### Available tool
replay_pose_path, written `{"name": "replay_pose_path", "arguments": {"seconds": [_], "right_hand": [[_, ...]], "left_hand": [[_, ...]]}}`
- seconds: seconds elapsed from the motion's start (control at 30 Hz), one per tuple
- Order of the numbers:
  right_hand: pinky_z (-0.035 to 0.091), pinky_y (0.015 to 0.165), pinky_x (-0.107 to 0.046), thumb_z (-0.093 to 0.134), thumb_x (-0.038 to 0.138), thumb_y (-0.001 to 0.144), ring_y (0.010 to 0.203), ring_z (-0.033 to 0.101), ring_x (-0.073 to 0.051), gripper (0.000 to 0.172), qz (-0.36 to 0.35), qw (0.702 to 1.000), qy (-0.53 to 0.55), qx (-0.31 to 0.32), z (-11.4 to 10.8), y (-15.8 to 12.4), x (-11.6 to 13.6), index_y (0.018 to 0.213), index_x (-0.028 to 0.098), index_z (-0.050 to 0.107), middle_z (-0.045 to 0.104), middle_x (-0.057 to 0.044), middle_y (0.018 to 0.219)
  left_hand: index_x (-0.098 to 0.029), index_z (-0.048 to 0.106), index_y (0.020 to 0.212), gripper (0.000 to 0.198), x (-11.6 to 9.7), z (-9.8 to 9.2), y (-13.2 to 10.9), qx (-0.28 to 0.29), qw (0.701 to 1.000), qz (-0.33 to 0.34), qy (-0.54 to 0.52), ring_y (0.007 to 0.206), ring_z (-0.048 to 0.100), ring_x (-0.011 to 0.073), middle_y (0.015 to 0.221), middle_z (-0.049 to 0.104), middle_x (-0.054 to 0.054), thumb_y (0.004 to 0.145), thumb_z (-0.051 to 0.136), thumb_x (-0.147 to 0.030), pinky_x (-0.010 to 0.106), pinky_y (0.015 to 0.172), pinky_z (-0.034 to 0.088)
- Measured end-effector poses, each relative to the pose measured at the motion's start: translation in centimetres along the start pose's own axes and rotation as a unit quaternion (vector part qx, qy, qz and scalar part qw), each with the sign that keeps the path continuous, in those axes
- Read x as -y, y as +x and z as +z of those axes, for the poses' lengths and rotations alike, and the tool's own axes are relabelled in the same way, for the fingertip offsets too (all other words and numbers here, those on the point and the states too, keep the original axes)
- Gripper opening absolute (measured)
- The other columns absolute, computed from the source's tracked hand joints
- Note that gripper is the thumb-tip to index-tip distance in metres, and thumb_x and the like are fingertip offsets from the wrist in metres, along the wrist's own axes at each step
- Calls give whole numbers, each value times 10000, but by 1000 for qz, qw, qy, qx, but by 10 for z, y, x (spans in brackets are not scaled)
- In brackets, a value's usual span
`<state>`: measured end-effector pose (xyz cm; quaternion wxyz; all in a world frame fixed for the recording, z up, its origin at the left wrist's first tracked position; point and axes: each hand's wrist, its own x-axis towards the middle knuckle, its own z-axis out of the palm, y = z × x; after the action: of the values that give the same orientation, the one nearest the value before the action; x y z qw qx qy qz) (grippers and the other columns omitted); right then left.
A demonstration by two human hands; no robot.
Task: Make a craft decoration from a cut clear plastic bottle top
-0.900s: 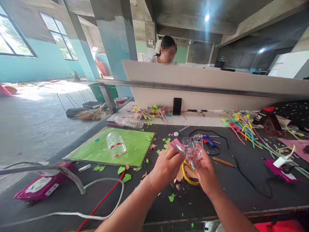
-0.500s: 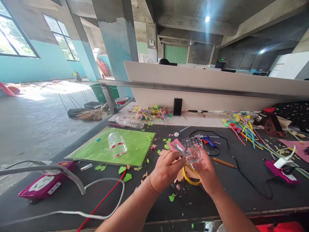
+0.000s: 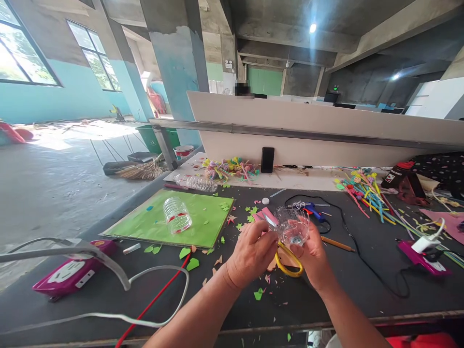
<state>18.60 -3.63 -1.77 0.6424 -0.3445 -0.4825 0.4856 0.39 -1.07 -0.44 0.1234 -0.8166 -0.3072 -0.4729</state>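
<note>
Above the dark table my right hand point(image 3: 312, 255) grips a clear cut-off plastic bottle bottom point(image 3: 293, 226) with its open side towards me. My left hand point(image 3: 251, 251) is closed, its fingertips pinching at the piece's left edge, where a thin blade-like tip shows. Yellow-handled scissors point(image 3: 288, 263) lie just under and between both hands. A pink paper piece point(image 3: 264, 215) lies just beyond my left hand.
A green sheet point(image 3: 203, 220) carries another clear bottle piece point(image 3: 177, 215). A blue glue gun point(image 3: 312, 210) with a black cord, a pencil point(image 3: 337, 243), coloured straws point(image 3: 366, 193), a black phone point(image 3: 267, 159), a pink power strip point(image 3: 70, 271) and green paper scraps lie around.
Both hands have shifted slightly right and down with the clear piece, which has turned a little. The person behind the partition has dropped almost out of sight.
</note>
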Motion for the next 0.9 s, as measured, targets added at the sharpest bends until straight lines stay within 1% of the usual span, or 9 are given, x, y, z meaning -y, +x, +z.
{"name": "replay_pose_path", "arguments": {"seconds": [0.13, 0.27, 0.47, 0.53, 0.6, 0.67, 0.77, 0.83, 0.9], "right_hand": [[473, 994, -435, 774, 365, 783, 1100, 588, -230, 608, -14, 999, -27, -25, 1, -1, -1, 1317, 332, 485, 572, -58, 1314], [491, 976, -438, 764, 384, 791, 1091, 605, -228, 618, -9, 1000, 4, -22, 0, -1, -6, 1332, 354, 467, 576, -55, 1303], [490, 986, -440, 765, 387, 790, 1100, 604, -234, 615, 5, 1000, 17, -6, 0, -1, -8, 1333, 351, 477, 573, -63, 1304], [493, 983, -437, 758, 392, 795, 1104, 603, -239, 624, 9, 1000, 27, -8, -1, 0, -6, 1345, 344, 466, 569, -68, 1308], [486, 990, -447, 756, 395, 795, 1113, 603, -245, 629, 20, 999, 46, -2, -1, 0, -3, 1349, 345, 461, 565, -68, 1317], [461, 1019, -462, 763, 383, 790, 1126, 600, -247, 626, 35, 998, 57, 13, -3, 0, 1, 1343, 347, 472, 567, -61, 1320], [414, 1062, -466, 779, 366, 775, 1135, 597, -245, 614, 51, 997, 44, 33, -4, 1, 4, 1326, 334, 509, 599, -52, 1279], [402, 1073, -465, 787, 365, 766, 1148, 595, -249, 612, 62, 996, 41, 46, -4, 0, 5, 1318, 329, 527, 622, -49, 1251], [410, 1064, -469, 795, 370, 756, 1145, 602, -256, 618, 73, 994, 57, 55, -2, 0, 5, 1315, 327, 535, 634, -50, 1242]], "left_hand": [[-185, 631, 961, 119, 3, 3, -5, -12, 1000, -1, -4, 961, 570, 212, 1073, 559, 115, 857, 599, -137, 333, 824, 509], [-186, 613, 953, 124, 6, 4, -5, -8, 1000, 7, -28, 1013, 591, 220, 1078, 594, 108, 856, 592, -112, 351, 880, 499], [-189, 585, 928, 141, 6, 2, 2, -8, 994, 1, -106, 926, 622, 176, 1005, 660, 70, 843, 595, -76, 321, 845, 486], [-188, 592, 902, 115, 6, 1, 4, 13, 987, -28, -160, 855, 619, 156, 910, 672, 46, 850, 579, -86, 296, 800, 484], [-180, 599, 824, 72, 5, -1, 7, 49, 968, -98, -226, 747, 592, 134, 793, 655, 24, 851, 573, -118, 263, 718, 471], [-167, 599, 754, 81, 5, -3, 11, 98, 924, -197, -312, 650, 539, 113, 695, 614, 5, 834, 589, -165, 234, 633, 439], [-145, 606, 738, 133, 5, -6, 15, 165, 803, -327, -471, 610, 506, 100, 671, 587, 0, 775, 675, -252, 214, 576, 399], [-136, 615, 748, 209, 6, -6, 16, 175, 728, -375, -547, 599, 505, 94, 682, 588, -1, 725, 745, -297, 209, 568, 392], [-133, 626, 750, 254, 7, -6, 16, 165, 683, -398, -590, 580, 508, 88, 667, 590, -7, 698, 790, -320, 207, 567, 397]]}}
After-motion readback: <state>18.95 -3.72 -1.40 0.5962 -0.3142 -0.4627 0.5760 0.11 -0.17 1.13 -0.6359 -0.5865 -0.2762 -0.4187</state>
